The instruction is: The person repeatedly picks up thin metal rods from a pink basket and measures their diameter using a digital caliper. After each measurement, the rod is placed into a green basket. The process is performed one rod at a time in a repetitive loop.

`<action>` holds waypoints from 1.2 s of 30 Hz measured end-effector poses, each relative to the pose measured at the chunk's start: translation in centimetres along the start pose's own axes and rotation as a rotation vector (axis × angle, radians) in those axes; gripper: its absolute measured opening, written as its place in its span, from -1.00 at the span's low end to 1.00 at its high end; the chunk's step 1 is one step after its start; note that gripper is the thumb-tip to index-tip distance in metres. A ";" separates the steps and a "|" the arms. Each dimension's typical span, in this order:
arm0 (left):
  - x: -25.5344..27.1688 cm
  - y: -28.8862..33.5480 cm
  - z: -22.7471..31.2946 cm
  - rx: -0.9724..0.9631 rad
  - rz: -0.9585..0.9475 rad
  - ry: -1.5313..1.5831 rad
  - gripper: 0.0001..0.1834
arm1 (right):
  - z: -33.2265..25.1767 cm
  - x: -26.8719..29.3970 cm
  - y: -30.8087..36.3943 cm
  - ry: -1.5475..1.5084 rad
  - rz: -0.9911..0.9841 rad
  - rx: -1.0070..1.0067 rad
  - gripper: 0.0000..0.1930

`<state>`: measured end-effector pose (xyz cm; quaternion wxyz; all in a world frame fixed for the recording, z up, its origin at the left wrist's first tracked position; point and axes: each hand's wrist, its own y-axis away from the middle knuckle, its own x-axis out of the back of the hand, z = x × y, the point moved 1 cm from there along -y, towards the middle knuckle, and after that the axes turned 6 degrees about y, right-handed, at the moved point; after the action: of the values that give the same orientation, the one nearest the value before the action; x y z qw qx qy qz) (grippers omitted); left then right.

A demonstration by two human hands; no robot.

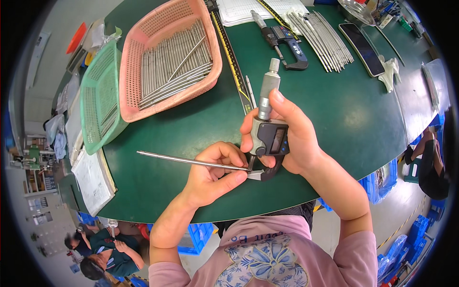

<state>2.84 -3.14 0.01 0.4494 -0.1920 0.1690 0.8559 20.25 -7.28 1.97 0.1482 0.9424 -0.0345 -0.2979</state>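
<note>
My left hand point(213, 173) is closed on a thin metal rod point(184, 159), which slants across the fingers with its free end out to the left. The rod's right end sits at the jaws of a digital micrometer point(269, 136). Around the micrometer's frame my right hand point(299, 131) is closed, its thumb up beside the silver thimble. Whether the jaws touch the rod is too small to tell. Beyond my hands, to the left, a pink plastic basket point(125, 88) holds many similar metal rods point(174, 57).
A green basket point(87, 107) stands left of the pink one. At the back lie a second micrometer point(287, 43), a row of rods point(322, 40), a phone point(362, 49) and a long ruler point(230, 57). Papers point(93, 182) lie at the left edge. Another person point(112, 253) is at lower left.
</note>
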 end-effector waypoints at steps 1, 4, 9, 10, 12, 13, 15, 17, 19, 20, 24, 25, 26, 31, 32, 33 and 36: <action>0.0 0.1 0.0 0.009 0.021 0.011 -0.80 | 0.0 0.0 0.0 -0.008 -0.009 0.004 -0.39; 0.1 0.0 -0.1 -0.010 0.013 0.005 -0.83 | 0.0 0.0 0.1 -0.015 -0.034 0.019 -0.39; 0.2 -0.1 0.1 -0.065 -0.026 -0.027 -0.84 | -0.3 -0.3 0.1 0.004 -0.034 0.020 -0.37; 0.2 -0.2 0.1 -0.083 -0.034 -0.029 -0.84 | -0.3 -0.3 0.0 -0.009 -0.029 0.010 -0.36; 0.2 -0.2 0.2 -0.093 -0.036 0.000 -0.85 | -0.3 -0.1 0.0 -0.035 -0.019 -0.009 -0.34; 0.1 -0.2 0.3 -0.098 -0.035 0.013 -0.85 | -0.2 -0.1 0.0 -0.056 -0.027 -0.015 -0.34; 0.1 -0.2 0.3 -0.099 -0.037 0.009 -0.85 | -0.1 0.0 0.0 -0.097 -0.042 -0.026 -0.35; 0.1 -0.2 0.3 -0.095 -0.036 0.013 -0.85 | -0.1 0.0 0.0 -0.104 -0.047 -0.026 -0.36; 0.1 -0.2 0.2 -0.087 -0.031 0.020 -0.85 | -0.1 0.0 -0.1 -0.109 -0.056 -0.023 -0.37; 0.1 -0.2 0.2 -0.081 -0.032 0.028 -0.85 | -0.1 0.1 -0.1 -0.112 -0.062 -0.020 -0.37; 0.1 -0.1 0.1 -0.061 -0.037 0.061 -0.85 | -0.1 0.1 -0.1 -0.096 -0.084 0.008 -0.37; 0.1 -0.1 0.1 -0.058 -0.037 0.068 -0.85 | -0.1 0.0 0.0 -0.082 -0.073 -0.003 -0.37; 0.1 -0.1 0.1 -0.054 -0.036 0.072 -0.85 | -0.1 -0.1 0.0 -0.069 -0.061 -0.013 -0.37; 0.2 0.0 0.0 -0.059 -0.054 0.076 -0.84 | -0.1 -0.1 0.2 -0.036 -0.048 -0.019 -0.39; 0.2 0.0 0.0 -0.063 -0.057 0.078 -0.84 | -0.1 -0.1 0.2 -0.041 -0.053 -0.021 -0.39; 0.2 0.0 0.0 -0.066 -0.061 0.079 -0.84 | -0.1 -0.1 0.2 -0.045 -0.058 -0.022 -0.39; 0.1 -0.2 0.0 -0.075 -0.064 0.084 -0.84 | -0.1 -0.1 0.2 -0.048 -0.050 0.002 -0.39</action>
<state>2.93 -2.98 -0.01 0.4614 -0.2497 0.1494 0.8381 20.21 -7.41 2.22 0.1392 0.9356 -0.0149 -0.3240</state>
